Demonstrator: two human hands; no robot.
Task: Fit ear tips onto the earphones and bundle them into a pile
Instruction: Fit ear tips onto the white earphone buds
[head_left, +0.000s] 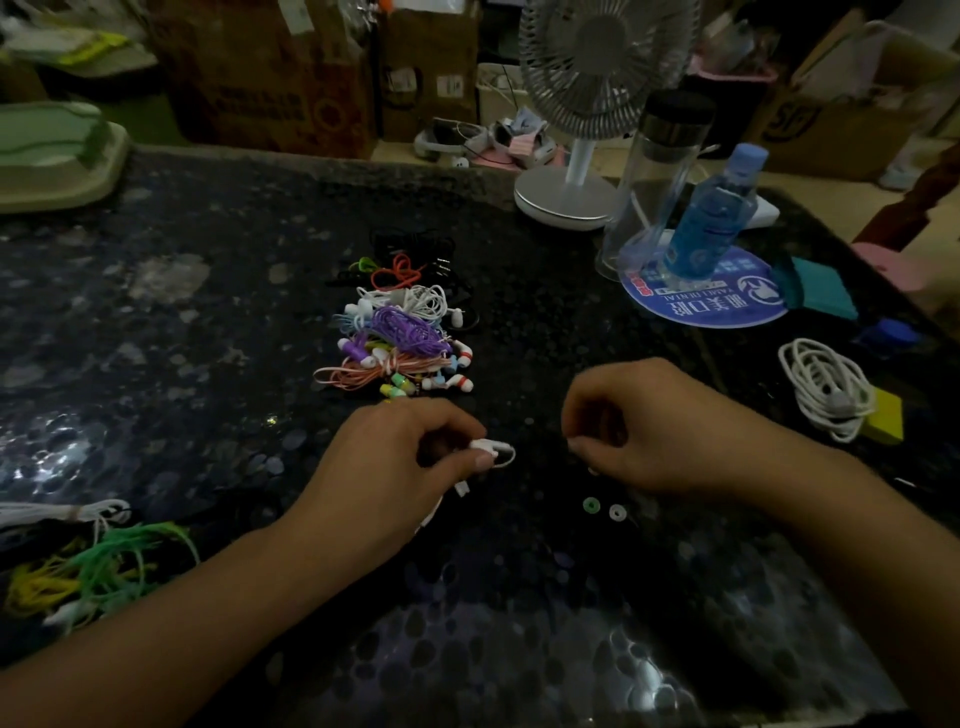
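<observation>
Bundled earphones are piled just beyond the left hand, which pinches a white earbud, while the curled right hand seemingly pinches something tiny, so loose ear tips below it could scatter.

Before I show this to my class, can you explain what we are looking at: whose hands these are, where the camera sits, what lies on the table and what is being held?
There is no machine here: one camera worn on a person's head looks down at their bare hands. The left hand pinches a white earphone. The right hand is curled; whether it holds anything is too small to tell. Two loose ear tips lie on the dark table. Beyond the hands sits a pile of bundled earphones, and a coiled white cable lies to the right.
</observation>
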